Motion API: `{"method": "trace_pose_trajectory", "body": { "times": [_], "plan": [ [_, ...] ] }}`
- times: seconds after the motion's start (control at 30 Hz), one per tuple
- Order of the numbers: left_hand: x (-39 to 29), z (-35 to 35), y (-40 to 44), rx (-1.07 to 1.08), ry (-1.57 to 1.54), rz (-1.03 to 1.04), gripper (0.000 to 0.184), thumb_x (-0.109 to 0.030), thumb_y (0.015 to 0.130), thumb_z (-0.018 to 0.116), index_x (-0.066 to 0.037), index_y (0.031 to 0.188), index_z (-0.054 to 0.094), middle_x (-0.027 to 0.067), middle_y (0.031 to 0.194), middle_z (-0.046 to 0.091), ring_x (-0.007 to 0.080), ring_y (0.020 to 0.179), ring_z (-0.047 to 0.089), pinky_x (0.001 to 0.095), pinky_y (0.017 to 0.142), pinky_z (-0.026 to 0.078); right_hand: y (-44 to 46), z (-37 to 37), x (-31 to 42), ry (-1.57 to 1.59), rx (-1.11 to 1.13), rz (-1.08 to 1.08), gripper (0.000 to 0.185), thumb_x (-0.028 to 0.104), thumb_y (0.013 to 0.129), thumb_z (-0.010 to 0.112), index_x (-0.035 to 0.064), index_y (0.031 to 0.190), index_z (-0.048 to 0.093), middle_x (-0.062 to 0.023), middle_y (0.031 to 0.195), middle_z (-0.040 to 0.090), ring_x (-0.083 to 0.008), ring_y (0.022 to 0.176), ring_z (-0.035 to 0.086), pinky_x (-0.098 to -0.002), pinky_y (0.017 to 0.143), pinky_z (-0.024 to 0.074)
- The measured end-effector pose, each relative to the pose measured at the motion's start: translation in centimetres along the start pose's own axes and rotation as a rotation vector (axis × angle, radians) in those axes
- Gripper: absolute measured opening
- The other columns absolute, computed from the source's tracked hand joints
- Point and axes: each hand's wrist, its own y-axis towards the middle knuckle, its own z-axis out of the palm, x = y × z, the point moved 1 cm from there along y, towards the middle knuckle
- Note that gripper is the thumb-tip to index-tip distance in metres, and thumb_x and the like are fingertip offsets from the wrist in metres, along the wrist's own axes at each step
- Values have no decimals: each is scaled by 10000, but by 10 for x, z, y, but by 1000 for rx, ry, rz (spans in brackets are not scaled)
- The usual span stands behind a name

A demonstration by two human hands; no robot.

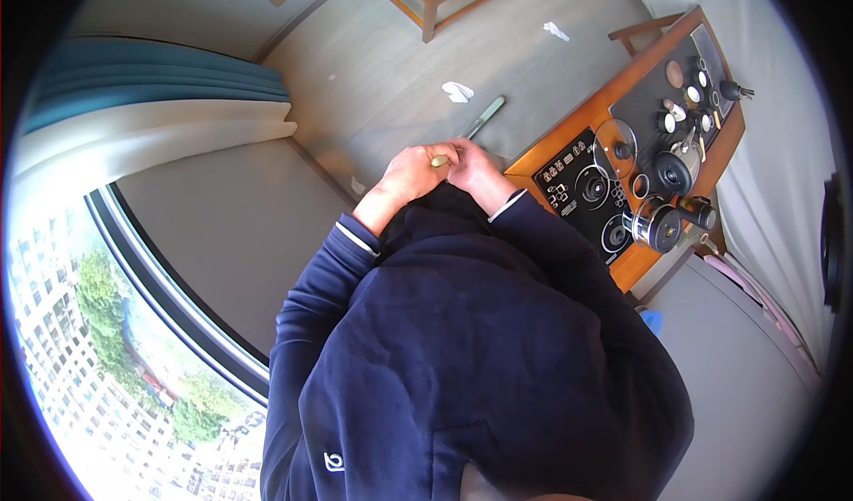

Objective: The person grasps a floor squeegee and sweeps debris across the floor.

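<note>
A long, thin stick-like tool (485,117) runs away from my body over the floor, with a pale green end knob (440,160) showing at my fingers. Its far part looks grey-green, and I cannot make out what kind of tool it is. My left hand (413,173) is closed round the near end by the knob. Close beside it, my right hand (477,167) is closed as well, its fingers partly hidden, apparently on the same stick. Crumpled white paper (458,91) lies on the floor beyond the tool's far end.
More white paper (556,32) lies farther off, below a wooden chair (430,8). At right stands a wooden tea table (542,152) with a black hob, a glass lid (615,148), kettles and cups. Curtains (160,79) and a window (124,323) are at left.
</note>
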Motion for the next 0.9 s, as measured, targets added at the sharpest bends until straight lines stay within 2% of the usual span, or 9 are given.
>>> {"method": "trace_pose_trajectory", "body": {
  "times": [0.27, 0.63, 0.9],
  "plan": [
    [-6, -1, 14, 44, 25, -24, 159, -177, 807, 575, -191, 954, 633, 50, 966, 648, 261, 861, 608, 329, 785, 466, 5, -1, 10, 24, -11, 12, 70, 106, 811, 485, 64, 756, 478, -56, 717, 527, -191, 676, 528, -318, 676, 458],
    [-3, 2, 14, -112, 52, 7, 164, -141, 802, 581, -167, 958, 622, 63, 875, 650, 298, 812, 620, 353, 726, 486, 20, 7, 10, 2, 38, 71, 65, 93, 794, 506, 77, 736, 480, -45, 684, 524, -179, 627, 510, -300, 634, 429],
    [-2, -3, 5, -231, 53, 29, 147, -165, 811, 595, -164, 954, 627, 96, 811, 635, 307, 750, 620, 357, 674, 486, 32, 11, 3, -48, 94, 127, 65, 114, 816, 503, 62, 843, 476, -61, 797, 544, -202, 759, 530, -347, 711, 435]
  ]
}}
